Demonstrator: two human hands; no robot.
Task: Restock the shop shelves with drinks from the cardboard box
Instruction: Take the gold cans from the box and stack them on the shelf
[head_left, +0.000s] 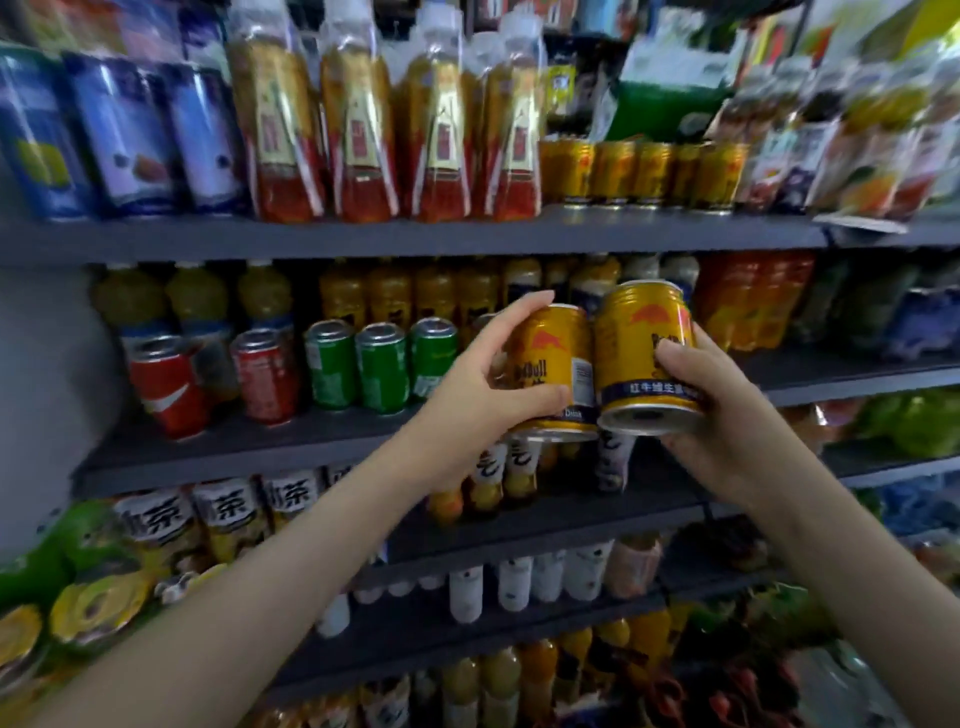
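We log the gold can on the left (558, 364) and the gold can on the right (647, 348): glossy printed metal with silvery rims, and the right one's base is bare metal. Green cans (382, 364): same sheen, bare metal tops. Tea bottles (358, 130): clear plastic under crinkled glossy film. Shelf board (415, 236): smooth, matt dark grey.

Facing a rack of dark grey shelves (415, 236), tier on tier, filling nearly the whole view. One board just above the left hand (467, 395) and right hand (727, 421). Next board at wrist level, running behind both. At least three more below the forearms, stepping outward toward the bottom. Far left of the left hand: strip of plain pale wall (47, 374), meeting the shelf ends. Brightest on the top tier, dimmer on the lowest. Below the right forearm, corner blurred; floor not made out.
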